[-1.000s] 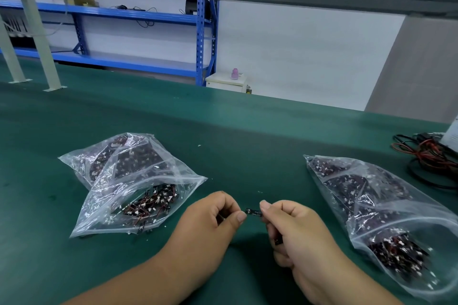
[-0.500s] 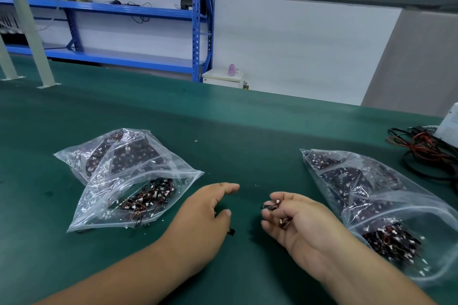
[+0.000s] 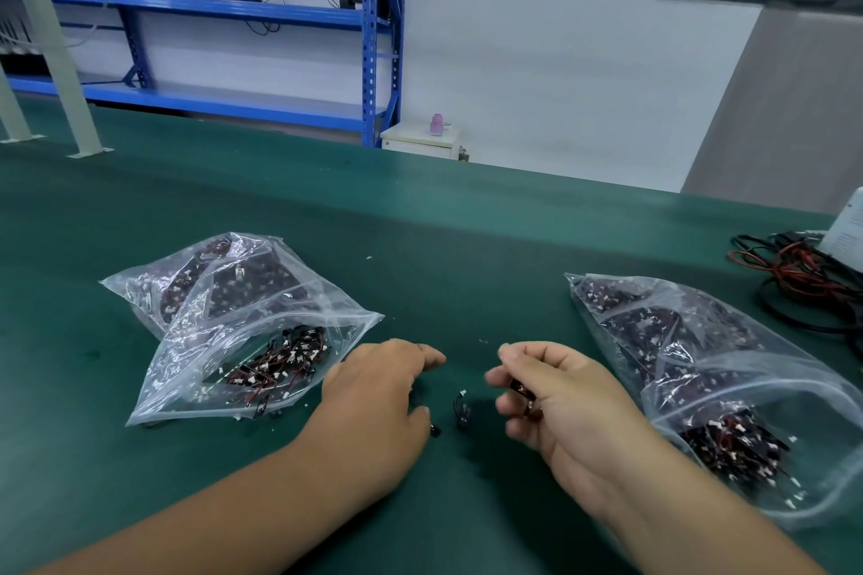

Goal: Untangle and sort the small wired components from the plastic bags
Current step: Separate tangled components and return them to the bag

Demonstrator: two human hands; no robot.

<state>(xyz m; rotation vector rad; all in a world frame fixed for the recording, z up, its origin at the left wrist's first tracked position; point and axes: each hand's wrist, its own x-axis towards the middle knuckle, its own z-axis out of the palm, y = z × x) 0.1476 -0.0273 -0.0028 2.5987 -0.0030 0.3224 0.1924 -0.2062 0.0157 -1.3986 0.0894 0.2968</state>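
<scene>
**Two hands, two bags, loose parts on the mat**

Both hands are low over the green mat [image 3: 420,224], between two clear plastic bags. The left hand [image 3: 373,392] is palm down, fingers loosely curled and spread, gripping nothing I can see; a small black wired part [image 3: 435,430] lies on the mat right at its thumb. Just beside it, in the gap between the hands, sits another small black part [image 3: 461,410], untouched. The right hand [image 3: 560,402] is curled shut around a small dark part with red wire [image 3: 524,388], pinched inside the fingers. The left bag [image 3: 243,332] lies flat, its mouth toward the left hand, wired parts piled inside. The right bag [image 3: 728,378] is just beside the right wrist, mouth open, full of the same parts. A tangle of red and black cables [image 3: 803,275] rests at the far right edge.
</scene>
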